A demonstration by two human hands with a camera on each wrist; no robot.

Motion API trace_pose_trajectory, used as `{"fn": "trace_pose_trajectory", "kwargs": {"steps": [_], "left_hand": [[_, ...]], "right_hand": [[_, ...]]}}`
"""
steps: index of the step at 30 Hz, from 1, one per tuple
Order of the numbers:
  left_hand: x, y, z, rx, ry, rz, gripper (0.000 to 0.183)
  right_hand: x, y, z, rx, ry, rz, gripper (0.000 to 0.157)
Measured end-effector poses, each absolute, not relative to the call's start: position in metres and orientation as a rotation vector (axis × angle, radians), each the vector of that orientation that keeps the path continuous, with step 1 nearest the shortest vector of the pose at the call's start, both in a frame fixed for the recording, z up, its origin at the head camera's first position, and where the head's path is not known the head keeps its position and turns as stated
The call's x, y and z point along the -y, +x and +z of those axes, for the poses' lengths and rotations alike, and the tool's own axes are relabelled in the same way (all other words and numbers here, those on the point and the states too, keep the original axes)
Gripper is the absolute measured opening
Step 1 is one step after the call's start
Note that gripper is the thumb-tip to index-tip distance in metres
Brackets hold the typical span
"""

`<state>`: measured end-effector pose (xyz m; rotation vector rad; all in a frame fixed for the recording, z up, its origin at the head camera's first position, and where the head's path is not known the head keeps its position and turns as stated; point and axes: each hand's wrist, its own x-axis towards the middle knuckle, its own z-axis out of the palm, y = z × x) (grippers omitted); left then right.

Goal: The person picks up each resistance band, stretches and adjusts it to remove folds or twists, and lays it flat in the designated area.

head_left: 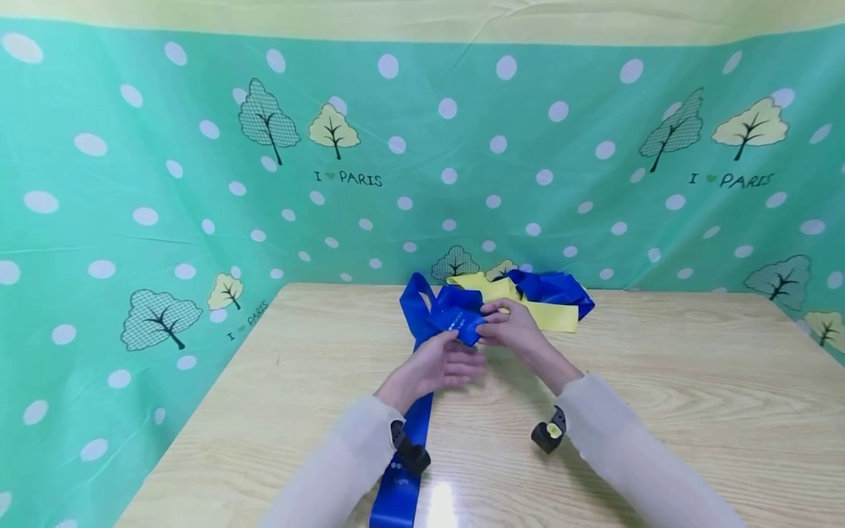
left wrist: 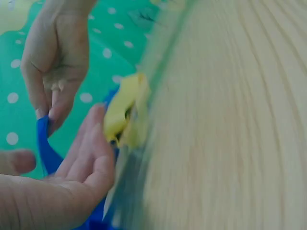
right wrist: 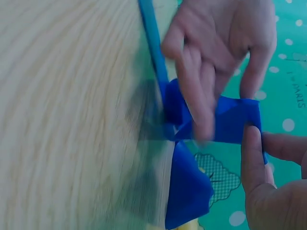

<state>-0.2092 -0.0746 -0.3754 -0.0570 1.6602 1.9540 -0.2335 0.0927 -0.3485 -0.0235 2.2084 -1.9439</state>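
Your R hand (head_left: pixel 513 328) pinches the blue band's (head_left: pixel 452 321) end btwn thumb & fingers; your L hand (head_left: pixel 437 367) has fingers straight, thumb at the band. A blue strip (head_left: pixel 396 506) runs twd you on the table (head_left: pixel 297 367) (yellow band (head_left: pixel 554 317) behind, to the R).

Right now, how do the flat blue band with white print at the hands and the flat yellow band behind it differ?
The blue band is pinched by the right hand; the yellow band is untouched. The blue band stretches towards the viewer; the yellow band lies near the far edge of the wooden table. Both are flat strips.
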Motion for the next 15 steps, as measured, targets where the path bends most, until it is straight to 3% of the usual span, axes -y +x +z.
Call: {"fn": "trace_pose_trajectory", "kwargs": {"steps": [8, 15], "left_hand": [[0.068, -0.219, -0.372, -1.639, -0.290, 2.337, 0.041], [0.068, -0.224, -0.374, -1.745, -0.359, 2.345, 0.056]], "right_hand": [[-0.099, -0.219, -0.348, -2.127, 0.008, -1.988, 0.039], [-0.106, -0.203, -0.351, -2.131, 0.041, -1.953, 0.034]]}}
